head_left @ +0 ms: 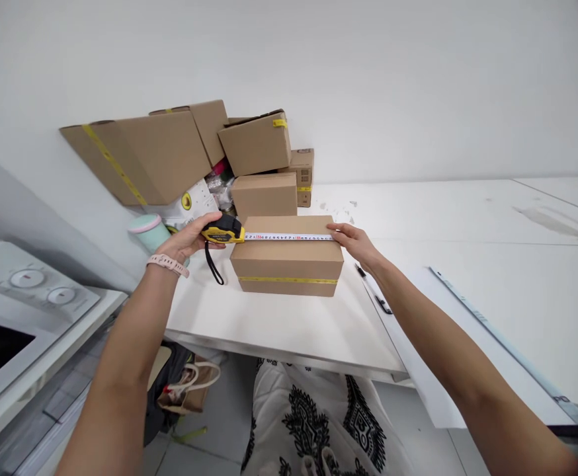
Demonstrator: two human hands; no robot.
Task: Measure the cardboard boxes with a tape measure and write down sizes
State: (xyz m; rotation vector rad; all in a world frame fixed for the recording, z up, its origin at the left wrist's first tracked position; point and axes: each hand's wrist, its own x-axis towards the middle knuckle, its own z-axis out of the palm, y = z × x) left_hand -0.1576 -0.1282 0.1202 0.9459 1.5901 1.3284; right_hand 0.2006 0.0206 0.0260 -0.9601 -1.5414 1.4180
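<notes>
One tape measure [223,229] points rightward (lengthwise along box [288,270]).

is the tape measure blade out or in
Out: the white blade runs from the tape measure in the left hand across the cardboard box to the right hand.

Tape measure [229,231] across box [288,268], boxes [264,192] behind, perhaps cup [153,233] left

a pale pink band [168,264] with slots rings the left wrist [174,248]; the loose white garment [274,403] bears large black leaf-shaped motifs [307,420], finely patterned inside.
</notes>
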